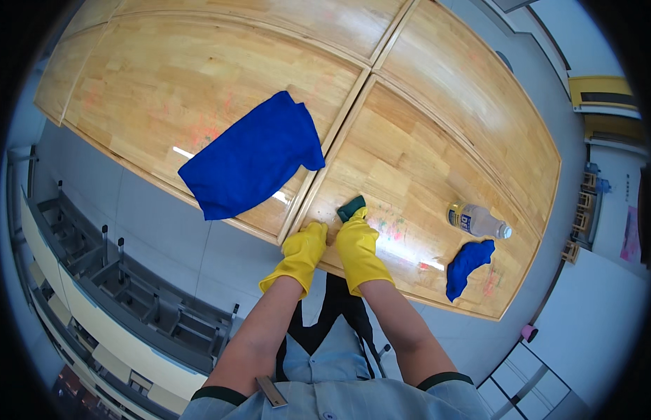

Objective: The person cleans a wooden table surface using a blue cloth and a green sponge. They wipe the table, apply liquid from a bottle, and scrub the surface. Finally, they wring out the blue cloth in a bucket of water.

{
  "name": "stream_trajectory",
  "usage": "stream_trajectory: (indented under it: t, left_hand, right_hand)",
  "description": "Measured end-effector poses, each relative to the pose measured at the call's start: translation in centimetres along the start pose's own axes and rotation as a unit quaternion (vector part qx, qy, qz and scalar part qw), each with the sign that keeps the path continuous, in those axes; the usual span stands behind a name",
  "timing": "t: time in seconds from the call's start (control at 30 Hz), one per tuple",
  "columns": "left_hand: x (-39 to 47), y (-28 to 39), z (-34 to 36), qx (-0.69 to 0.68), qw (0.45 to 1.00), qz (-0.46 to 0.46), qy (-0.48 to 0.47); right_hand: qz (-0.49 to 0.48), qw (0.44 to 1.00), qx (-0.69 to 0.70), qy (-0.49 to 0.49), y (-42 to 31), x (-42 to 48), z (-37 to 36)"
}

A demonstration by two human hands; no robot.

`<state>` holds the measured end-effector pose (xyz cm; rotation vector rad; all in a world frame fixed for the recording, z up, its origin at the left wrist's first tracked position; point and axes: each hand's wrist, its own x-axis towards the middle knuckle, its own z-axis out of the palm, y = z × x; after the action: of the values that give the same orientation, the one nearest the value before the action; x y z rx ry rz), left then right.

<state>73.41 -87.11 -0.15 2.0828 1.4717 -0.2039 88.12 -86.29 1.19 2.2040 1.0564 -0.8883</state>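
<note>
My right hand (356, 239), in a yellow rubber glove, holds a dark green scouring pad (351, 209) against the wooden tabletop (404, 152). Close beside it on the left, my left hand (306, 242), in a matching glove, rests at the table's near edge; its fingers are curled and whether they grip anything is hidden. Red and green marks lie just right of the pad. A large blue cloth (257, 157) is spread on the left tabletop. A clear plastic bottle with a label (476, 220) lies on its side at the right, with a crumpled blue cloth (466, 266) nearer me.
Raised wooden rims (331, 152) divide the joined table panels. Stacked tables with grey metal legs (147, 310) stand at the lower left. Small wooden chairs (581, 218) line the far right, and a white framed unit (530, 383) stands at the lower right.
</note>
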Motion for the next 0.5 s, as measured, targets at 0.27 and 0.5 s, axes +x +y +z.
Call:
stream_trajectory:
  t: [0.27,0.5]
  left_hand:
    - [0.1,-0.9,1.4,0.107,0.993,0.026,-0.032]
    - [-0.2,1.3,0.2,0.085,0.996,0.038,-0.005]
  right_hand:
    - [-0.030,0.998,-0.003,0.050,0.2,4.9,-1.9]
    - [-0.004,0.973,-0.117,0.200,4.9,11.6,11.5]
